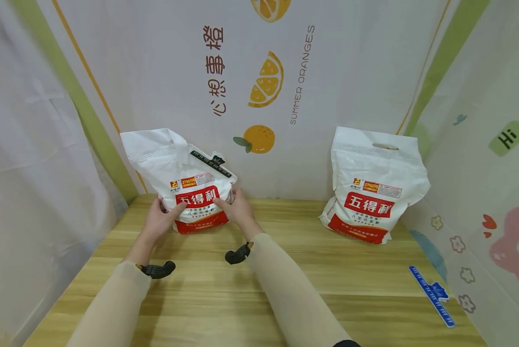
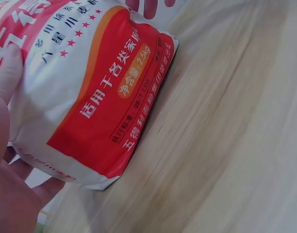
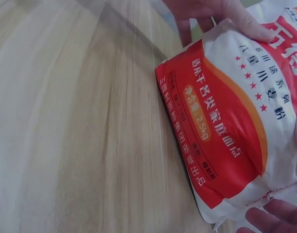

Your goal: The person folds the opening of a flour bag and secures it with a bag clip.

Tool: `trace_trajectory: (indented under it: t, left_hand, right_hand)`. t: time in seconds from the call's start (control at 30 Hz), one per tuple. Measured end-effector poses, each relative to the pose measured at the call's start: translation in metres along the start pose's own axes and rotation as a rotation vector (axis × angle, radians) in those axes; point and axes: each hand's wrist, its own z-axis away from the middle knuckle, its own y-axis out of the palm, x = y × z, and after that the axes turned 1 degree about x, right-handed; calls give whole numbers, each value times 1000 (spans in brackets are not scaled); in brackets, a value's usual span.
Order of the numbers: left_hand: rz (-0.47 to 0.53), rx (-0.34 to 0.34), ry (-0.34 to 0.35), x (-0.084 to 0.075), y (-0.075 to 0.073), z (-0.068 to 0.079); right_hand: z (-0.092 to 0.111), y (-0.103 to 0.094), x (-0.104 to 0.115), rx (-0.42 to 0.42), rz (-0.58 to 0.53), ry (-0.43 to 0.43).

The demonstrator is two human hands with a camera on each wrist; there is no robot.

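A white and red bag of flour (image 1: 203, 207) stands on the left of the table, its top slanting to the left. My left hand (image 1: 158, 219) grips its left side, thumb on the front, fingers round behind. On the opposite side my right hand (image 1: 239, 209) holds it likewise, thumb on the printed front. A black ruler-like clip (image 1: 211, 164) sits across the bag's upper right corner. In the left wrist view the flour bag (image 2: 104, 97) has its bottom edge at the table; the right wrist view shows the bag (image 3: 226, 121) between both hands.
A second flour bag (image 1: 368, 202) stands upright at the back right, with a handle hole in its top. Nearer the right edge lies a blue clip (image 1: 433, 296) on the wooden table (image 1: 207, 299). Printed curtains (image 1: 164, 72) hang behind and on both sides.
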Motion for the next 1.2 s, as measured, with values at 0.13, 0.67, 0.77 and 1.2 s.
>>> trace_trajectory:
  t: [0.13,0.67,0.77,1.2]
  left_hand:
    - [-40,31,-21,-3,-5,10]
    - [-161,165,-46,-23,-14,66]
    - [-139,211,-8,-26,-7,73]
    - [12,432,137,-50,43,89]
  right_hand:
    - [3,-5,-4,16,21,-11]
    - [41,-86,-53,33,-114,-124]
    - [53,-103,-64,51,-126,-153]
    - [101,-157,-95,31,-133,-163]
